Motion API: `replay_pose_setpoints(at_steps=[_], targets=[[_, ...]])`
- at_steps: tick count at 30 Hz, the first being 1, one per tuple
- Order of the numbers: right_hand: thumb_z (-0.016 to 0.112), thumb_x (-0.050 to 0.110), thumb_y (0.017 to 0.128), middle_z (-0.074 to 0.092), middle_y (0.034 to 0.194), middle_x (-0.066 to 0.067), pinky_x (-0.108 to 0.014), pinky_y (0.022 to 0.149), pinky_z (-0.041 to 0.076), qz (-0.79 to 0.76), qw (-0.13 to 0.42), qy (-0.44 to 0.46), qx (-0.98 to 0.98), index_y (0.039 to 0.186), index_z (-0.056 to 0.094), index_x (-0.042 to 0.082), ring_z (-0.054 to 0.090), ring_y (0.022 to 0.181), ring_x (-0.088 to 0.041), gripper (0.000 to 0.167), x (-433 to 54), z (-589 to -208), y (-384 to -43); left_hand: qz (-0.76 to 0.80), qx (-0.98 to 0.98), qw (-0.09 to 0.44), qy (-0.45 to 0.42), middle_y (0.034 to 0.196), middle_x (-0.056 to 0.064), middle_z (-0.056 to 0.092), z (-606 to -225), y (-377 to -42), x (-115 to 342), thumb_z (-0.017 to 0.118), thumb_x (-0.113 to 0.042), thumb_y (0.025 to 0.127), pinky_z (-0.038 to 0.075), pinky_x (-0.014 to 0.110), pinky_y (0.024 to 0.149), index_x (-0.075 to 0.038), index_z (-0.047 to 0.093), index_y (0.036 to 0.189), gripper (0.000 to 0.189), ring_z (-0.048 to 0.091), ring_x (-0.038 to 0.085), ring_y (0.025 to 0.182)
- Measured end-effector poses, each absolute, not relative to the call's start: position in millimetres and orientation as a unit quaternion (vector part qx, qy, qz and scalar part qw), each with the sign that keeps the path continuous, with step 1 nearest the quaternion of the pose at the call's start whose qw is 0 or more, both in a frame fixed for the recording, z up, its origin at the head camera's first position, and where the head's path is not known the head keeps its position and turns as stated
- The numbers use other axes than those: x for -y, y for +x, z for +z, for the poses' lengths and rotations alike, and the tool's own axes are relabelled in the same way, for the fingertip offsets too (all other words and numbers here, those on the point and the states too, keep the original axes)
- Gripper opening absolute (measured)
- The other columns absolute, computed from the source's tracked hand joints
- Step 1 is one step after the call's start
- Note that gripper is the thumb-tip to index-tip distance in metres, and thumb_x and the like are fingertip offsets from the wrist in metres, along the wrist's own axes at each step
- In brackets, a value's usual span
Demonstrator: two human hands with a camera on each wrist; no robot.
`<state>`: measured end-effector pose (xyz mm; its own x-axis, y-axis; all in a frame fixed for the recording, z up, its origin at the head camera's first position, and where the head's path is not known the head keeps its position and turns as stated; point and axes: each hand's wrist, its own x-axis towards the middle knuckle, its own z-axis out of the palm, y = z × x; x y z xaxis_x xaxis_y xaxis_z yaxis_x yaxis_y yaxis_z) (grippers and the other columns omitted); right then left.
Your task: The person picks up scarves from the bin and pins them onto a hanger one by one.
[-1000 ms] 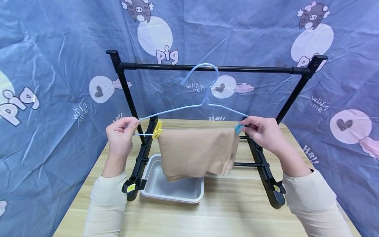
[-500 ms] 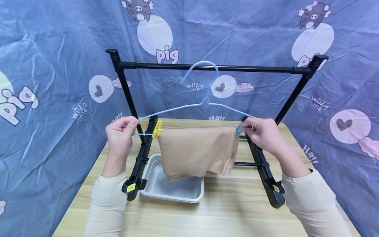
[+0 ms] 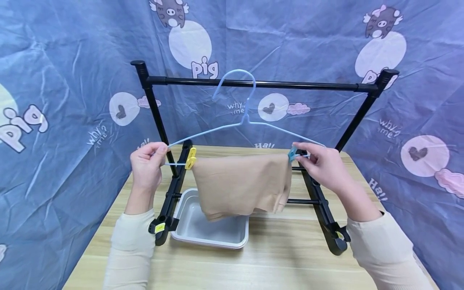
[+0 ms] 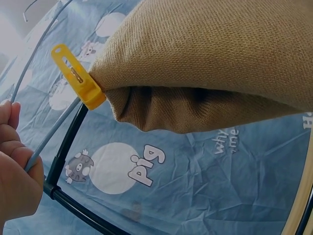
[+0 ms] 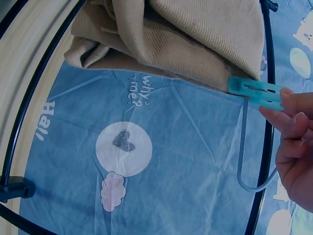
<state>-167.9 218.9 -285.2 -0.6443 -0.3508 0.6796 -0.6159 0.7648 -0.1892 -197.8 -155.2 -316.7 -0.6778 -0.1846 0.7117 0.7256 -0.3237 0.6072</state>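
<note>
A light-blue hanger (image 3: 224,127) is held up in front of the black rack. My left hand (image 3: 146,171) grips its left corner. Folded beige cloth (image 3: 243,185) drapes over the hanger's lower bar. At the cloth's left end a yellow clothespin (image 4: 79,78) clips it to the bar. A teal clothespin (image 5: 255,92) sits at the right end, its handle end pinched between the thumb and finger of my right hand (image 5: 296,142). In the head view, the right hand (image 3: 324,167) partly covers the hanger's right corner. The hook rises in front of the top rail, apart from either hand.
The black clothes rack (image 3: 301,85) stands on the wooden table (image 3: 275,257). Below the cloth, a grey-white basin (image 3: 214,233) sits between the rack's feet, nearer the left one. A blue printed curtain (image 3: 311,36) surrounds the table on the back and sides.
The hanger's hook has shifted left and slightly up, and more of its right arm shows. My right fingers have turned on the teal clothespin, now more upright. The left hand stays almost still.
</note>
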Motion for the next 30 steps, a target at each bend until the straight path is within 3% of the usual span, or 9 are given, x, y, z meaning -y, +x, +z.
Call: replay_pose_setpoints(at_steps=[4, 8, 12, 15, 17, 24, 30], targets=[[0.069, -0.005, 0.065, 0.038, 0.051, 0.007, -0.021, 0.042, 0.028, 0.226, 0.348, 0.29, 0.863, 0.101, 0.061, 0.001, 0.031, 0.042, -0.004, 0.037, -218.0, -284.6, -164.3, -0.76, 0.513, 0.3, -0.263, 0.047, 0.002, 0.038, -317.5, -198.9, 156.2, 0.05, 0.011, 0.08, 0.018, 0.02, 0.038, -0.002, 0.066, 0.071, 0.022, 0.026, 0.01, 0.038], [0.066, -0.005, 0.067, 0.05, 0.054, 0.001, -0.015, 0.042, 0.028, 0.308, 0.42, 0.316, 0.793, 0.088, 0.065, -0.003, 0.034, 0.042, -0.001, 0.021, -221.5, -282.6, -163.7, -0.758, 0.52, 0.298, -0.258, 0.047, 0.002, 0.038, -317.0, -199.0, 156.8, 0.051, 0.01, 0.08, 0.018, 0.02, 0.038, -0.003, 0.066, 0.072, 0.022, 0.027, 0.01, 0.038], [0.064, -0.002, 0.072, 0.06, 0.072, -0.012, -0.015, 0.054, 0.035, 0.354, 0.46, 0.296, 0.759, 0.084, 0.064, -0.006, 0.045, 0.06, -0.003, 0.013, -229.2, -281.0, -168.1, -0.759, 0.518, 0.295, -0.261, 0.046, 0.003, 0.038, -316.2, -198.7, 158.1, 0.051, 0.01, 0.081, 0.018, 0.02, 0.038, 0.0, 0.066, 0.072, 0.02, 0.028, 0.01, 0.038], [0.064, -0.006, 0.07, 0.06, 0.084, -0.015, -0.018, 0.068, 0.036, 0.338, 0.433, 0.269, 0.791, 0.092, 0.063, -0.005, 0.048, 0.079, -0.006, 0.021, -234.3, -283.2, -171.3, -0.759, 0.515, 0.293, -0.268, 0.046, 0.005, 0.038, -316.0, -198.5, 159.4, 0.05, 0.01, 0.081, 0.018, 0.02, 0.038, 0.002, 0.066, 0.073, 0.019, 0.027, 0.01, 0.038], [0.064, -0.009, 0.07, 0.059, 0.085, -0.013, -0.017, 0.07, 0.035, 0.332, 0.404, 0.255, 0.813, 0.094, 0.062, -0.004, 0.046, 0.081, -0.006, 0.025, -236.6, -286.6, -172.2, -0.763, 0.508, 0.289, -0.278, 0.047, 0.006, 0.037, -315.8, -198.8, 160.3, 0.05, 0.011, 0.081, 0.018, 0.02, 0.038, 0.003, 0.065, 0.074, 0.018, 0.027, 0.011, 0.038], [0.055, -0.014, 0.075, 0.054, 0.073, -0.005, -0.016, 0.048, 0.03, 0.396, 0.364, 0.257, 0.803, 0.08, 0.061, -0.008, 0.039, 0.059, -0.006, 0.01, -242.2, -295.1, -173.8, -0.781, 0.472, 0.262, -0.313, 0.045, 0.006, 0.034, -317.7, -201.4, 160.8, 0.049, 0.011, 0.081, 0.016, 0.022, 0.038, 0.008, 0.063, 0.073, 0.017, 0.023, 0.013, 0.038], [0.052, -0.019, 0.075, 0.049, 0.067, -0.003, -0.017, 0.045, 0.027, 0.466, 0.324, 0.293, 0.769, 0.084, 0.058, -0.014, 0.035, 0.054, -0.007, 0.012, -240.8, -289.5, -162.1, -0.786, 0.469, 0.251, -0.315, 0.045, 0.006, 0.032, -319.7, -205.5, 161.2, 0.05, 0.01, 0.081, 0.016, 0.022, 0.038, 0.006, 0.063, 0.072, 0.017, 0.023, 0.012, 0.038]])
